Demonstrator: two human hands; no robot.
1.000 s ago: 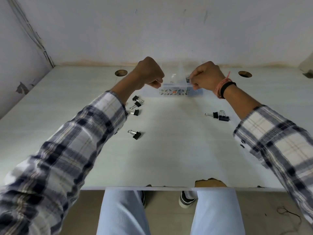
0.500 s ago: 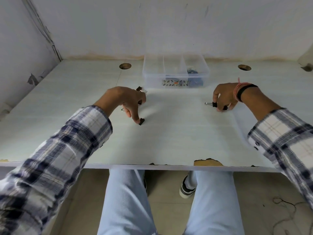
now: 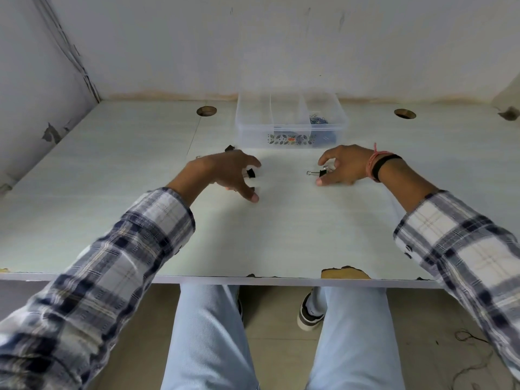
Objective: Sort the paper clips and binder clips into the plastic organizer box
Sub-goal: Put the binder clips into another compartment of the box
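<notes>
A clear plastic organizer box (image 3: 291, 128) stands at the far edge of the white table (image 3: 281, 235), about midway along it, close to the wall. Dividers split it into three compartments. The right compartment holds a small heap of blue paper clips (image 3: 318, 120); what is in the left and middle compartments cannot be made out through the walls. A patterned label shows on the front wall.

Both arms, in plaid sleeves, reach forward over the table. The left hand (image 3: 225, 171) hovers low over the surface left of centre, palm down, fingers spread and curled loosely, the thumb tip near the table; it grips nothing clearly. A black binder clip (image 3: 250, 173) lies just under its fingers, between index finger and thumb, and whether they touch it cannot be told. Another black binder clip (image 3: 229, 148) lies beyond the hand, near the box's left front corner.

The right hand (image 3: 344, 167), with a red thread and a black band at the wrist, sits right of centre, its curled fingers and thumb partly closed around a black binder clip with silver handles (image 3: 319, 173). The clip's handles point left, away from the palm. Whether it is lifted or resting on the table is unclear.
</notes>
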